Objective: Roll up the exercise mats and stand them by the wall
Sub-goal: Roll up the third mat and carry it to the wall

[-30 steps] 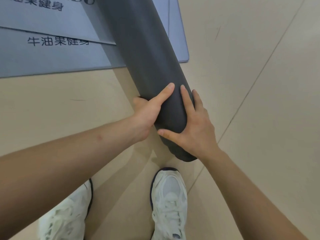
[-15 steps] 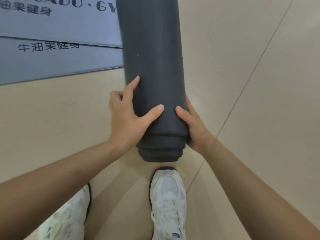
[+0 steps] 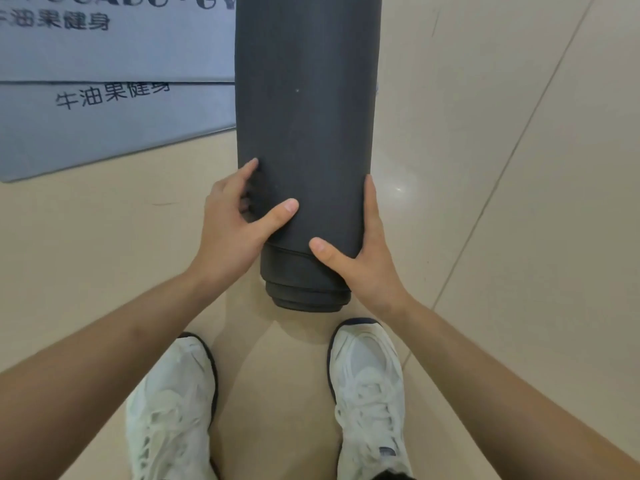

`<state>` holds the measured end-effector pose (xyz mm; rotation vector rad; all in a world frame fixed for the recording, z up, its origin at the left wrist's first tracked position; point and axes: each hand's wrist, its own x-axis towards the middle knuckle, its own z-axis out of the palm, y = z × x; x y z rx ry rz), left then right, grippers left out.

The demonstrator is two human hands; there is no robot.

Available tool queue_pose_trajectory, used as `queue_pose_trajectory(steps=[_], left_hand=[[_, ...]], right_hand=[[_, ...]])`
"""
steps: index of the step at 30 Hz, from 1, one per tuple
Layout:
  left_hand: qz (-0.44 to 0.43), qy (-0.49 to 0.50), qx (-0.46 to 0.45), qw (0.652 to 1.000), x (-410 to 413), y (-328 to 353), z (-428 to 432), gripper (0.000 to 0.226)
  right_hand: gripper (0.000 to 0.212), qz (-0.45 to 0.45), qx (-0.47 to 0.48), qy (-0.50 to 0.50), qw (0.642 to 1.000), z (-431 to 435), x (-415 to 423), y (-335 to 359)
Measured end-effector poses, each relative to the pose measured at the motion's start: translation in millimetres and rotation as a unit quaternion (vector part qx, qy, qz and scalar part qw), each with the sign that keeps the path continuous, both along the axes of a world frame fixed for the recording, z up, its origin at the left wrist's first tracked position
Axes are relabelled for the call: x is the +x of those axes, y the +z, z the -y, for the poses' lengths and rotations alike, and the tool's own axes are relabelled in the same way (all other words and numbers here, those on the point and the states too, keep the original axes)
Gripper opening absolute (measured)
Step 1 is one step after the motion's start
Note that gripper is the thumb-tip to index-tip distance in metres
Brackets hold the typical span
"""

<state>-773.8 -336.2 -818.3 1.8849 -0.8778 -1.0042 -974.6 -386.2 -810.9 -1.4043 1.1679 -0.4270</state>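
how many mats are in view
3: rolled dark mat centre, between left hand and right hand; upper grey mat and lower grey mat flat at upper left. More may be hidden.

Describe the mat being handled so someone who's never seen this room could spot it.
On the beige floor, just ahead of the white sneakers, the left hand and right hand grip a dark grey rolled mat near its lower end. Unlike the flat blue-grey mats with printed lettering to its left, it is a plain cylinder with inner layers poking out.

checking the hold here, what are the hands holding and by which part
The rolled dark mat, held near its lower end: left hand on its left side, right hand on its right.
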Motion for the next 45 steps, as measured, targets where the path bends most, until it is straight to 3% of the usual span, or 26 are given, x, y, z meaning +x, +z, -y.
queue_pose_trajectory(steps=[6, 15, 20, 25, 34, 39, 42, 45], left_hand=[[-0.133, -0.067, -0.01, 0.989, 4, -6, -4, 0.077], [-0.151, -0.085, 0.009, 0.985, 1, 31, 6, 0.079], [-0.123, -0.135, 0.012, 0.983, 3, 114, 8, 0.081], [-0.147, -0.135, 0.063, 0.978, -10, 238, -17, 0.083], [-0.14, -0.206, 0.164, 0.954, -26, 468, -44, 0.122], [-0.155, -0.212, 0.219, 0.94, -21, 509, -44, 0.134], [-0.139, -0.179, 0.227, 0.947, -24, 508, -48, 0.119], [-0.107, -0.106, 0.191, 0.97, -31, 505, -42, 0.097]], right_hand=[[0.104, 0.042, 0.055, -0.035, 0.997, 1, -12, -10], [0.099, 0.067, 0.126, -0.075, 0.987, 12, -9, 28], [0.086, 0.118, 0.203, -0.097, 0.967, 14, -17, 111], [0.077, 0.125, 0.271, -0.122, 0.947, -11, -25, 229], [0.054, 0.104, 0.417, -0.178, 0.885, -26, -41, 453], [0.057, 0.014, 0.488, -0.155, 0.859, -11, -46, 512], [0.057, -0.023, 0.471, -0.144, 0.87, -5, -47, 523], [0.055, 0.027, 0.41, -0.13, 0.902, -3, -53, 522]])
